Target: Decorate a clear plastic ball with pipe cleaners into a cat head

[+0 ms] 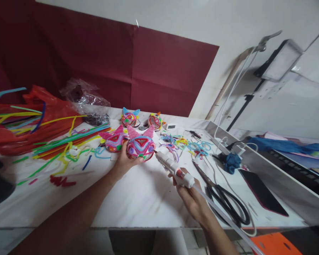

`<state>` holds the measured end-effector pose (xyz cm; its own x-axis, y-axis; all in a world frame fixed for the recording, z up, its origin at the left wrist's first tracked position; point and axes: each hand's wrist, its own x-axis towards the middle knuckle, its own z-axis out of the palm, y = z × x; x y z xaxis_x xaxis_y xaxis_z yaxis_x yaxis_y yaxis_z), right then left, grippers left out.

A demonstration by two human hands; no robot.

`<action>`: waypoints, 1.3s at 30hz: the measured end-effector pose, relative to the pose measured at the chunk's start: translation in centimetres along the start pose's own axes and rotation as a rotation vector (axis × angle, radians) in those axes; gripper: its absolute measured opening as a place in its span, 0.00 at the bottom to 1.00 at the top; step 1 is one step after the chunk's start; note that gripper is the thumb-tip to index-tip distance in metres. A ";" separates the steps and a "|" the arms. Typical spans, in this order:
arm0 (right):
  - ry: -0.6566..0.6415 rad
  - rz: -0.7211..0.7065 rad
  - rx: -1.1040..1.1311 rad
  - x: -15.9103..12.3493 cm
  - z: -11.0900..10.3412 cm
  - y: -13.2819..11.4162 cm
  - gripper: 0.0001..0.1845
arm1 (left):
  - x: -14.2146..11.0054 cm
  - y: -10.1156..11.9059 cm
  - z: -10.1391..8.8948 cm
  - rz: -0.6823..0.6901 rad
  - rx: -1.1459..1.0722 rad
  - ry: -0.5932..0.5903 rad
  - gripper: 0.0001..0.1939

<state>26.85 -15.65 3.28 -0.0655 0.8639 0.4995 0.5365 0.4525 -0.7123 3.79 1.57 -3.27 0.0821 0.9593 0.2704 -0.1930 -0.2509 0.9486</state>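
My left hand [124, 161] grips a round pipe-cleaner mask [140, 146] with pink ears, held tilted just above the white table [138, 198]. In my right hand [192, 198] I hold a white hot glue gun [172, 168]; its nozzle tip touches the mask's right edge. A clear glue stick [223, 216] trails from the back of the gun. A second pink-eared mask [114, 141] lies just left of the held one. Two smaller masks [130, 118] [155, 121] sit further back.
Long coloured pipe cleaners [69, 141] and a red plastic bag [29, 120] fill the table's left. Curled pipe-cleaner bits [186, 144] lie at centre right. Black scissors [225, 198], a dark phone [263, 193], a blue cloth [232, 162] and white cables lie on the right. A clear bag [85, 97] sits at the back.
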 end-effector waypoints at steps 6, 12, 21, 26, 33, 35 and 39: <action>0.007 -0.002 0.006 0.0 0.1 0.4 0.08 | 0.0 0.4 0.2 0.004 -0.010 0.025 0.58; -0.005 0.045 0.013 0.0 0.1 0.4 0.08 | -0.1 0.6 0.2 -0.009 -0.012 -0.010 0.58; 0.017 0.103 0.027 0.0 0.4 0.3 0.07 | -0.2 0.6 0.3 -0.019 -0.032 0.006 0.58; 0.007 0.117 0.026 0.0 0.3 0.2 0.08 | -0.1 0.0 0.2 0.011 -0.038 0.008 0.58; 0.010 0.088 0.014 0.0 0.4 0.4 0.08 | 0.4 -1.7 -0.1 0.048 -0.046 0.022 0.57; 0.009 0.087 0.016 0.0 0.4 0.5 0.08 | 0.4 -1.7 -0.1 0.047 -0.047 0.031 0.57; 0.021 0.067 0.023 0.0 0.5 0.6 0.09 | 0.2 -1.3 0.1 0.035 -0.057 0.041 0.57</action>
<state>26.77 -15.29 2.60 -0.0122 0.8878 0.4600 0.5195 0.3987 -0.7558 4.16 2.09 -4.41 0.0341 0.9549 0.2948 -0.2509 -0.2774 0.9274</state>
